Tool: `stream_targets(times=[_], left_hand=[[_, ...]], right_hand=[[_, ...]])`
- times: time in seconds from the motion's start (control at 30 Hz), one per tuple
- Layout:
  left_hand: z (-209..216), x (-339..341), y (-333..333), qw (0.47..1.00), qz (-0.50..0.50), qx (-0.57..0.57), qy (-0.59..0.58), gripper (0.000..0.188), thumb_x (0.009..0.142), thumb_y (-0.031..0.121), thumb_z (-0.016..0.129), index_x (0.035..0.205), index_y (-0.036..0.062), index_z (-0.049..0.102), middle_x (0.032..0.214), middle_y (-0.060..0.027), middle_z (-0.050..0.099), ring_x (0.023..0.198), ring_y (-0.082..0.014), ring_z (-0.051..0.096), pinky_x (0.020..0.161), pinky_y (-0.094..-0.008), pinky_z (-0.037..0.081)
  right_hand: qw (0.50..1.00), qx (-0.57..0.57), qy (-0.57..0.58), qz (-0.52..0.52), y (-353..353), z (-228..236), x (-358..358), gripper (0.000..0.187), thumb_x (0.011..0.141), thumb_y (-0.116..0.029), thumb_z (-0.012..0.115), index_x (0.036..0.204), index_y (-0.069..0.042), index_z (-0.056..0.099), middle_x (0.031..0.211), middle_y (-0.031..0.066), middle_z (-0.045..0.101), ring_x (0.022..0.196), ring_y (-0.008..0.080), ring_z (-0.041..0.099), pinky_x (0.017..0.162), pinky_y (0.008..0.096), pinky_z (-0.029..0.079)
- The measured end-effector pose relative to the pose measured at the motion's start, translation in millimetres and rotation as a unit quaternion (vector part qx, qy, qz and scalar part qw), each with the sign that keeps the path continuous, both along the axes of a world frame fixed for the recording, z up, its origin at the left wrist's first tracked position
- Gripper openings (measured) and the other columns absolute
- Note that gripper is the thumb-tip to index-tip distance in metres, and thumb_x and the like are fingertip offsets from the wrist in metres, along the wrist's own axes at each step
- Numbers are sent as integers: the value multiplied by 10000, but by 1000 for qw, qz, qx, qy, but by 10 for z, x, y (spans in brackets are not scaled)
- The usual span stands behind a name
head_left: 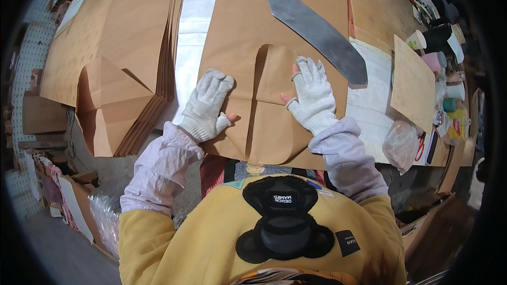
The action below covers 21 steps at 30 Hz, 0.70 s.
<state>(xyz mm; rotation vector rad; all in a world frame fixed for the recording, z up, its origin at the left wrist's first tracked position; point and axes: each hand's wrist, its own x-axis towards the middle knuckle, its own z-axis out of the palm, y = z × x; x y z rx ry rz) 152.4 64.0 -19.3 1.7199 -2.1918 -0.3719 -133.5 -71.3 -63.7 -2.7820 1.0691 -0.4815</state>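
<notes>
A large brown paper sheet (274, 16) lies on the table in front of me, its near end folded up into flaps (272, 121). My left hand (207, 104), in a white knit glove with cut fingertips, lies flat on the sheet's left edge. My right hand (312, 94), gloved the same way, presses flat on the folded flap, fingers spread. Neither hand holds anything. A long grey metal blade-shaped strip (319, 34) lies on the sheet just beyond my right hand.
A thick stack of folded brown sheets (127, 68) sits at the left. A small brown board (412, 82), cups (434, 59), a clear plastic bag (398, 145) and red-handled scissors (421, 148) crowd the right edge. White table surface (193, 26) shows between the stacks.
</notes>
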Motion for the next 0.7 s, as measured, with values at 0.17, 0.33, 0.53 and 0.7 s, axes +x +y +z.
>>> stream_targets(times=[0.17,0.33,0.53,0.7], left_hand=[[83,-102,-61,999,-2,-6,-31,751,690,315,864,1329,84,543,1274,-183,497,1274,-425,482,1111,-508,429],[118,-200,-66,997,20,2,-76,822,633,362,899,1329,102,548,1276,-163,497,1278,-406,482,1119,-506,421],[92,-340,-369,996,-11,-18,-89,896,585,435,920,1345,133,553,1297,-166,494,1298,-407,468,1149,-527,397],[-64,-522,-788,997,-22,-78,-9,835,607,478,902,1270,93,569,1265,-152,546,1222,-374,520,1102,-511,428]], right_hand=[[999,-34,-34,6,4,-66,-2,745,814,-309,825,1420,29,553,1529,245,511,1440,427,467,1266,549,299],[951,179,-218,-124,-435,35,-209,535,860,-292,833,1300,-28,682,1459,182,616,1377,368,564,1193,480,415],[958,55,70,-273,-1218,251,-531,480,925,-359,779,1239,-12,675,1253,213,712,1144,383,688,1002,439,545],[938,117,-38,-324,-1147,706,-478,408,928,-324,776,1183,-19,685,1055,170,754,995,327,716,902,403,548]])
